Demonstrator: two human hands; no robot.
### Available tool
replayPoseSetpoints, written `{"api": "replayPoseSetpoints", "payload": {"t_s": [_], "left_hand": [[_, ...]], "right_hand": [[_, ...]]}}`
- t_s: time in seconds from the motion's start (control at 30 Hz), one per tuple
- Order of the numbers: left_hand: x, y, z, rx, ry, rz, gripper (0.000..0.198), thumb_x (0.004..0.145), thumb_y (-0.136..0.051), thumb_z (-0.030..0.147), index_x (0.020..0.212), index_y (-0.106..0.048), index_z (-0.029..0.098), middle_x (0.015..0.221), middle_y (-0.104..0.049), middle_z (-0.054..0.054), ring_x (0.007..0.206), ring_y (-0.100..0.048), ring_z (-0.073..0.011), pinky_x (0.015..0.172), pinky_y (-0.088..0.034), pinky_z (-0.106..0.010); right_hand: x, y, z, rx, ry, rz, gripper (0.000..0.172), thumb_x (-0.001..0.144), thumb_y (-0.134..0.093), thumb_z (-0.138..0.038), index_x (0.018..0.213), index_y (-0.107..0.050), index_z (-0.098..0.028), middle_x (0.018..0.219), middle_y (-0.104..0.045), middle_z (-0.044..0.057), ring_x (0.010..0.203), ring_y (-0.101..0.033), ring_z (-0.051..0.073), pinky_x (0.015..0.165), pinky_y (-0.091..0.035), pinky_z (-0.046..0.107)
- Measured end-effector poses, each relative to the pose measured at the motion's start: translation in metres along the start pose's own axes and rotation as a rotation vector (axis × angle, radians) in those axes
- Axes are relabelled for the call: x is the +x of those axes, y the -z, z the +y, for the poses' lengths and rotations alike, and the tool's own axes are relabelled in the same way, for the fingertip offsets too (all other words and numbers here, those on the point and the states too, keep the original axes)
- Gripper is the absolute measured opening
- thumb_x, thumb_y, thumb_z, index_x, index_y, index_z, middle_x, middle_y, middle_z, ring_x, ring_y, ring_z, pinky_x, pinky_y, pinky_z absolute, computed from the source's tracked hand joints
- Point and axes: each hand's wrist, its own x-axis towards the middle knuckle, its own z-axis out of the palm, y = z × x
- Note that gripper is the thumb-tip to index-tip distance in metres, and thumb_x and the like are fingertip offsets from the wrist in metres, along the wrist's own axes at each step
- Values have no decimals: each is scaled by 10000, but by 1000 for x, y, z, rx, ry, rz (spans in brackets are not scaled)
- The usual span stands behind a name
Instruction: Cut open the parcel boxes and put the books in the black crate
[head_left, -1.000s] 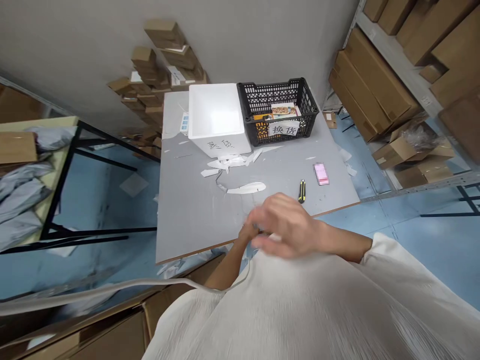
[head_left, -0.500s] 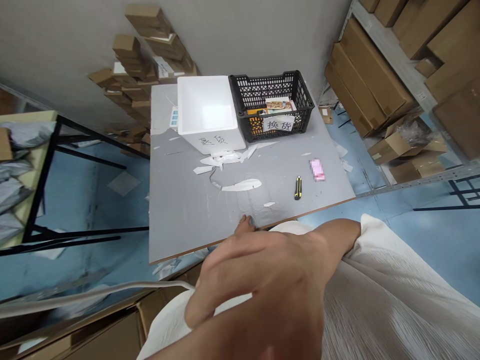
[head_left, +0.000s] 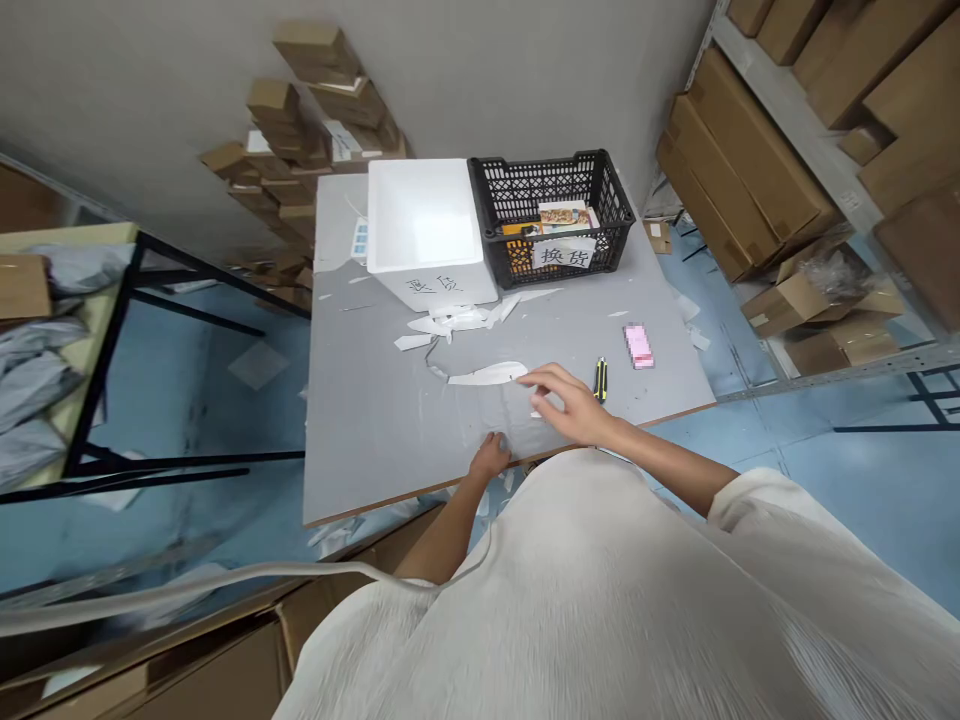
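My left hand (head_left: 491, 457) is closed at the front edge of the grey table (head_left: 375, 430), its fingers curled and partly hidden. Above the tabletop hovers my right hand (head_left: 568, 404), open, thumb and fingers apart and nothing held. Its fingertips are beside the right end of a white strip (head_left: 484, 375), possibly torn paper; I cannot tell whether they touch. A black and yellow utility knife (head_left: 601, 380) lies just right of this hand. Farther right is a phone (head_left: 639, 345) with a pink, blurred screen. Crumpled white scraps (head_left: 457, 320) lie beyond the strip.
At the table's back stand a white foam box (head_left: 431, 285) and a black plastic crate (head_left: 555, 255) holding packets. Stacked cartons (head_left: 352, 110) are by the wall. A shelf of boxes (head_left: 757, 160) is right; a rack with grey bags (head_left: 45, 370) is left. A pale cable (head_left: 262, 570) crosses lower left.
My right hand has come down from close to the camera to the tabletop near the white strip. My left hand keeps its place at the table edge. The view has shifted slightly.
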Motion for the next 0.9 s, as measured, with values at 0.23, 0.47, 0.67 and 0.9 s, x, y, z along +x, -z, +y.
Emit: {"api": "replayPoseSetpoints", "payload": {"t_s": [0.23, 0.47, 0.67, 0.9], "left_hand": [[8, 4, 7, -3, 55, -5, 812, 961, -656, 292, 1733, -448, 154, 1866, -382, -216, 1696, -440, -375, 1350, -414, -474], [7, 15, 28, -27, 2, 140, 823, 1006, -603, 286, 1775, -381, 96, 1907, -282, -230, 1745, -360, -394, 1420, -324, -488], [1, 14, 37, -42, 54, 153, 855, 1018, -597, 304, 1807, -327, 113, 1904, -298, -223, 1734, -381, -403, 1417, -332, -515], [-9, 4, 63, -84, 107, 155, 854, 1020, -569, 294, 1808, -313, 86, 1898, -297, -247, 1726, -389, -426, 1411, -338, -558]], "right_hand": [[-58, -19, 149, -449, -707, -383, 560, 1102, -566, -229, 1657, -625, -174, 1756, -501, 206, 1579, -523, 364, 1335, -410, 532], [-87, -13, 185, -590, -842, -471, 663, 1096, -521, -259, 1752, -508, -160, 1871, -355, 208, 1668, -400, 404, 1345, -359, 546], [-105, 1, 202, -595, -855, -470, 645, 1085, -527, -266, 1724, -537, -178, 1857, -382, 194, 1627, -437, 388, 1322, -375, 517], [-116, 26, 214, -581, -795, -515, 642, 1089, -521, -274, 1726, -534, -191, 1845, -392, 187, 1608, -444, 395, 1314, -376, 522]]}}
